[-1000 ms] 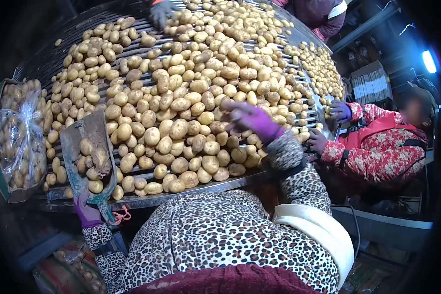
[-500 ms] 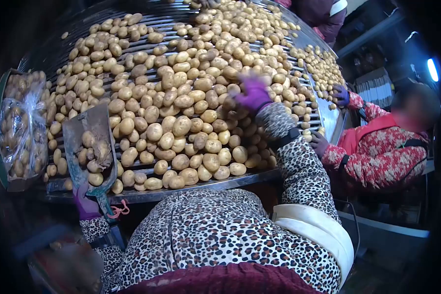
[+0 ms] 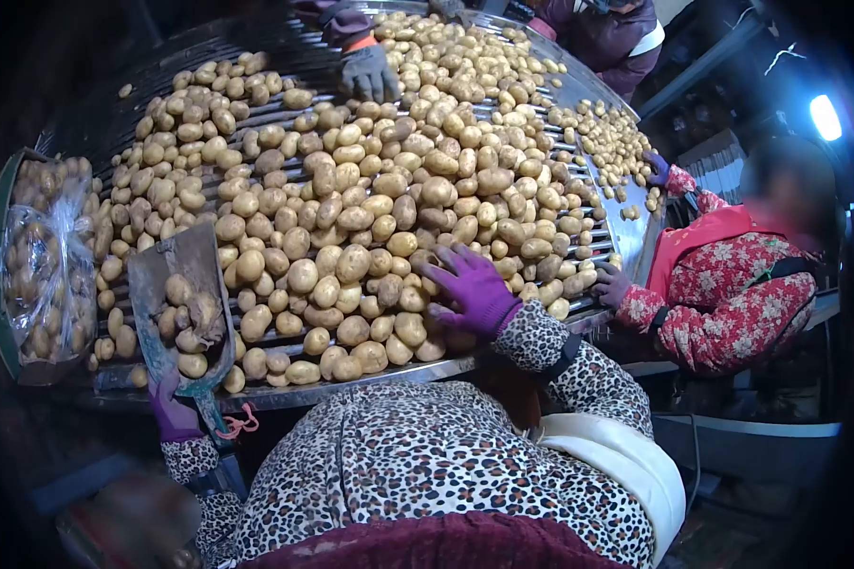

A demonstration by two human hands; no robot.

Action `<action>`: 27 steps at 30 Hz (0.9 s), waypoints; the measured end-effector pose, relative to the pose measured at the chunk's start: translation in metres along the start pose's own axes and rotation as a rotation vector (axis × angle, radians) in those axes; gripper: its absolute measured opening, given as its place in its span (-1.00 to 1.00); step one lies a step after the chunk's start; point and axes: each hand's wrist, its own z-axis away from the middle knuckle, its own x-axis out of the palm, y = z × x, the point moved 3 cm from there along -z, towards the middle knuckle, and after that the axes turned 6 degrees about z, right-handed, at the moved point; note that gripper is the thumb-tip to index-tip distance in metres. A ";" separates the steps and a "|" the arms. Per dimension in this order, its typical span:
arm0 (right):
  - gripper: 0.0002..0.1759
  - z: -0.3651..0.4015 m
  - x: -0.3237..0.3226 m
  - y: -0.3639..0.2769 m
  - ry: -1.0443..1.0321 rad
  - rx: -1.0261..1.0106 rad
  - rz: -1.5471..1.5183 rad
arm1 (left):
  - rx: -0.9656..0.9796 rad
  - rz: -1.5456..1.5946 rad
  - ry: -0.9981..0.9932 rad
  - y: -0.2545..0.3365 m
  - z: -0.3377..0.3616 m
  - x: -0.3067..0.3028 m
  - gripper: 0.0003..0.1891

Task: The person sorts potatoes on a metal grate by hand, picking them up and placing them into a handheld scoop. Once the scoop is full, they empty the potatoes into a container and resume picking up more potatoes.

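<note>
My left hand [image 3: 174, 410], in a purple glove, grips a worn scoop [image 3: 202, 261] by its base near the front edge of the rack. The scoop carries several potatoes and a brownish, shrivelled lump I cannot identify; a pink cord [image 3: 238, 420] hangs by its handle. My right hand [image 3: 476, 292], also in purple, rests with fingers spread on the near side of a wide heap of potatoes [image 3: 354, 263]. The potatoes touch its fingertips, but none is clasped. The heap lies over a slatted metal rack [image 3: 285, 87].
A box [image 3: 8, 275] of potatoes with a clear plastic liner stands at the left. To the right, a person in a red flowered jacket [image 3: 731, 294] has both hands at the rack's edge. Other workers' gloved hands [image 3: 369, 74] reach in from the far side.
My right hand has come down toward me and its fingers now lie spread on the potatoes. A co-worker's grey-gloved hand has reached further in at the top. The scoop has barely moved.
</note>
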 end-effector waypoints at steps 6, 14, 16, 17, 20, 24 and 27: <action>-0.17 0.010 0.009 0.016 -0.094 0.120 0.018 | 0.015 -0.058 0.034 -0.002 -0.006 -0.015 -0.47; -0.16 0.000 -0.004 0.004 -0.108 0.112 0.080 | -0.003 -0.077 0.032 -0.010 -0.014 -0.036 -0.48; -0.10 -0.009 -0.006 0.007 -0.146 0.105 0.089 | -0.007 -0.055 0.065 -0.007 -0.008 -0.026 -0.46; -0.08 -0.015 0.003 0.017 -0.155 0.103 0.122 | 0.001 -0.059 0.065 -0.006 -0.006 -0.022 -0.46; 0.02 -0.032 0.000 0.034 -0.246 0.131 0.187 | -0.004 -0.035 0.102 0.001 0.001 -0.012 -0.42; 0.01 -0.061 0.009 0.075 -0.245 0.188 0.141 | -0.013 -0.013 0.057 0.004 0.003 0.000 -0.40; -0.14 -0.084 0.011 0.104 -0.249 0.211 0.224 | -0.033 0.010 0.079 0.005 0.007 -0.004 -0.40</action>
